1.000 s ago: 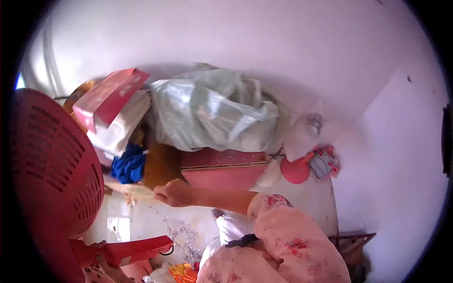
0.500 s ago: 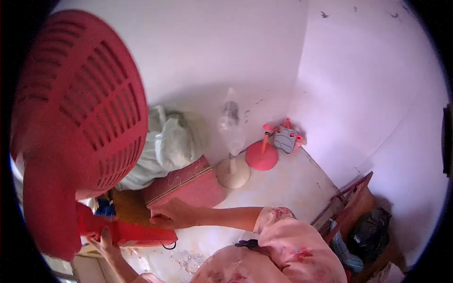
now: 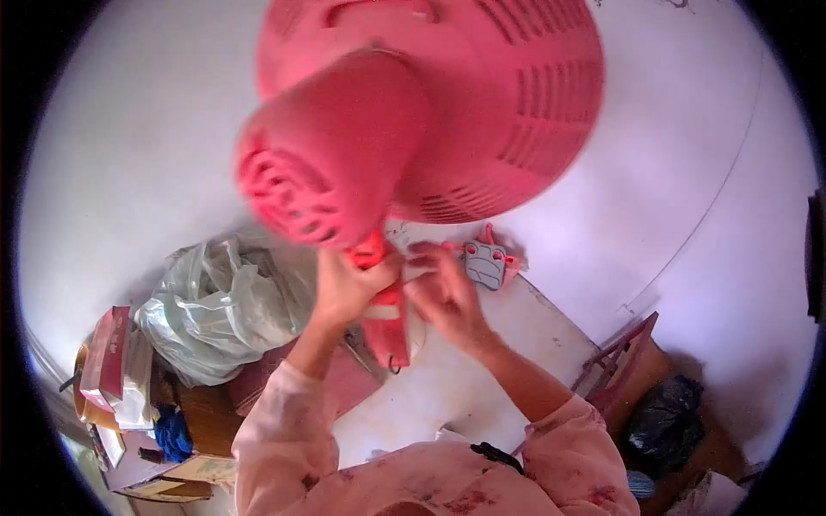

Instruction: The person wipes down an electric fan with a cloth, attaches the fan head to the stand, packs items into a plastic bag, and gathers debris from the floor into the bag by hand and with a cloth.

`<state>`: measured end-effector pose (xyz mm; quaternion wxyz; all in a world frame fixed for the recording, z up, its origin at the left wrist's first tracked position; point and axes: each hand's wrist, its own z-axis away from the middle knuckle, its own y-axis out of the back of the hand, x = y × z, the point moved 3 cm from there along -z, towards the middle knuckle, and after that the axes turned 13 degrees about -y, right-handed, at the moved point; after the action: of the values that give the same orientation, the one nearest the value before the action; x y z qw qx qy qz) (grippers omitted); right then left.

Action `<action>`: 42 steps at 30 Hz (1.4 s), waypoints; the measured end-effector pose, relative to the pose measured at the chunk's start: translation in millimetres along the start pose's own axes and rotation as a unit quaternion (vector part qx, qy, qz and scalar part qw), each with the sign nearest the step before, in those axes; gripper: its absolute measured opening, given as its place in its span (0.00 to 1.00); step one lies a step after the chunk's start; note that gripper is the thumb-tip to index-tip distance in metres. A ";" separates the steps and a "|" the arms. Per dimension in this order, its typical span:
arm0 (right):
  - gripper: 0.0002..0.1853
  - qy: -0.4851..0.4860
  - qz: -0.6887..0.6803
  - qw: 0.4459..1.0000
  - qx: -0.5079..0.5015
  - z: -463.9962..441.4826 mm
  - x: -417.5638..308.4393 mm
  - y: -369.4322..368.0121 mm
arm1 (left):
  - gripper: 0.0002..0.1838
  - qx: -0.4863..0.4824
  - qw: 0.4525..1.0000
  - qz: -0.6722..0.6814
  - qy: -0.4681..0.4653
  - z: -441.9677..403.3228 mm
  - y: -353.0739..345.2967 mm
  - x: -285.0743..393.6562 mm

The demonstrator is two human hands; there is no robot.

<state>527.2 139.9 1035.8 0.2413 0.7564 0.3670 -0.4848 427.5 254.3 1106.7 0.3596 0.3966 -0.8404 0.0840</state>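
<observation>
A red electric fan [image 3: 361, 138] fills the upper middle of the head view, with its slotted guard and motor housing towards me. My left hand [image 3: 348, 284] is closed round the fan's neck, just below the motor housing. My right hand [image 3: 447, 297] is beside the neck on the right, its fingers bent and apart. Whether its fingertips touch the neck, I cannot tell. Below both hands hangs the lower red part of the fan [image 3: 385, 335], with a small dark ring at its end.
A grey and pink plastic object [image 3: 484, 264] lies on the pale surface [image 3: 482, 322] by the wall. To the left are a whitish plastic bag [image 3: 215, 301], a pink box [image 3: 344, 378] and a blue cloth [image 3: 174, 434]. A black bag [image 3: 667, 426] lies at lower right.
The fan has moved from the left to the upper middle and turned, with my left hand on its neck. My right hand has moved right and up, close to the neck.
</observation>
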 end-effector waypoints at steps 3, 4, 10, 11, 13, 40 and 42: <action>0.37 -0.019 0.028 0.998 0.054 -14.3 3.1 59.5 | 0.11 -0.062 0.997 0.040 0.004 -16.0 -63.3 -51.7; 0.38 -0.021 0.033 0.997 0.063 -19.6 5.2 73.9 | 0.13 -0.063 0.995 0.076 0.007 -17.4 -83.8 -68.3; 0.26 -0.149 0.067 0.984 0.068 -49.8 29.1 126.5 | 0.22 -0.195 0.979 -0.016 -0.050 -13.8 -176.9 -141.8; 0.23 -0.139 0.171 0.969 0.111 -50.3 52.2 146.1 | 0.24 -0.244 0.968 -0.047 -0.022 -8.6 -189.2 -156.2; 0.18 -0.136 0.216 0.950 0.178 -48.0 109.2 174.9 | 0.27 -0.257 0.963 -0.079 -0.039 -11.4 -201.3 -163.9; 0.15 -0.189 0.085 0.969 0.132 -238.8 399.1 348.4 | 0.47 -0.134 0.929 -0.188 0.290 -1.4 -419.1 -545.1; 0.21 -0.282 -0.127 0.940 0.144 -225.5 417.4 368.2 | 0.47 -0.111 0.938 -0.170 0.281 26.1 -455.1 -572.5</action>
<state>1052.0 210.4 752.5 0.1598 0.5625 0.3037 -0.7522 988.6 284.8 637.9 0.6315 0.4514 -0.6294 0.0359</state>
